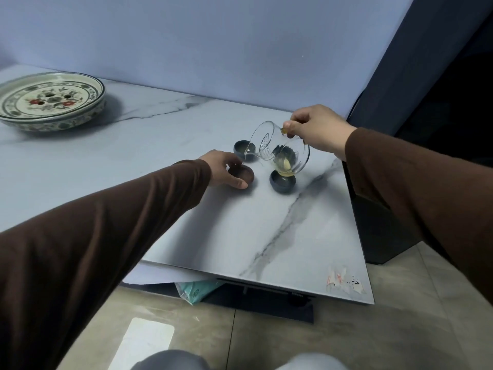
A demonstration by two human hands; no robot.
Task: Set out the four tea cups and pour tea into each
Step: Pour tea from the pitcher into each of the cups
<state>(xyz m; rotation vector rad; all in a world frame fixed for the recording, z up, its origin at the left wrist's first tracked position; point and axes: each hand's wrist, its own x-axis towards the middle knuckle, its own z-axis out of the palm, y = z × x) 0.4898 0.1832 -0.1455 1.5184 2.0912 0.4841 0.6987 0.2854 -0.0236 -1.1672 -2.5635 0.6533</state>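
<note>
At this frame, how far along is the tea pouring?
Done: four small dark cups are out on the white marble table. In hand: the right hand tips the clear glass pitcher, spout over the cup that the left hand steadies. Left: fill levels of the other cups are unclear.

Clear glass pitcher [282,149] (glossy); marble-look table [266,222].

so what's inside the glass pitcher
A little pale yellow tea pooled at the low side of the tilted glass pitcher, and a perforated strainer. Any leaves cannot be made out.
</note>
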